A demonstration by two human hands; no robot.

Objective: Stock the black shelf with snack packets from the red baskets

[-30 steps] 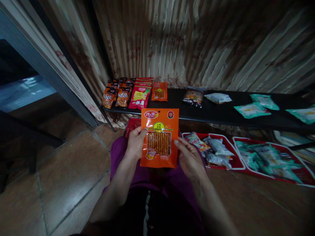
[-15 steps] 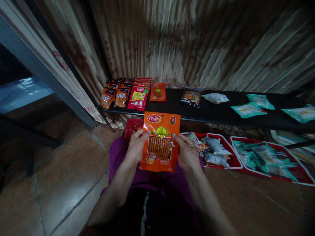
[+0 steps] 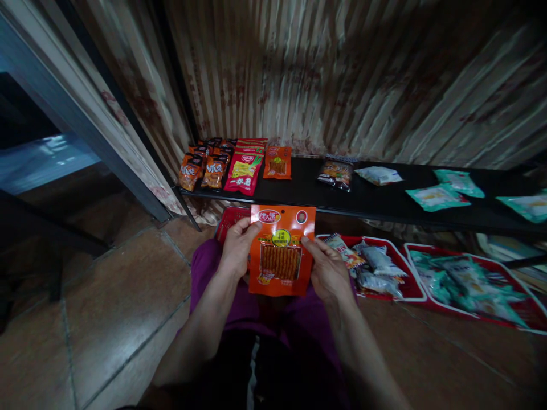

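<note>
An orange snack packet (image 3: pixel 280 261) with a clear window showing brown sticks is held upright, front facing me. My left hand (image 3: pixel 238 246) grips its left edge, thumb on the front. On the right edge, my right hand (image 3: pixel 328 263) pinches it the same way. Beyond it, a similar orange packet (image 3: pixel 277 163) lies on the black shelf (image 3: pixel 294 191), beside red and yellow packets (image 3: pixel 244 172). Orange and black bags (image 3: pixel 214 169) sit at the shelf's left end.
Further right on the shelf are a dark bag (image 3: pixel 336 172), a white bag (image 3: pixel 379 175) and green packets (image 3: pixel 438 197). Below stand red baskets (image 3: pixel 416 291) of snacks. A metal post (image 3: pixel 85 122) rises at the left, and a curtain (image 3: pixel 299 74) hangs behind.
The view has shifted slightly, so the shelf and baskets appear a little lower and further right. The held packet's top has tilted a little; both hands still grip it.
</note>
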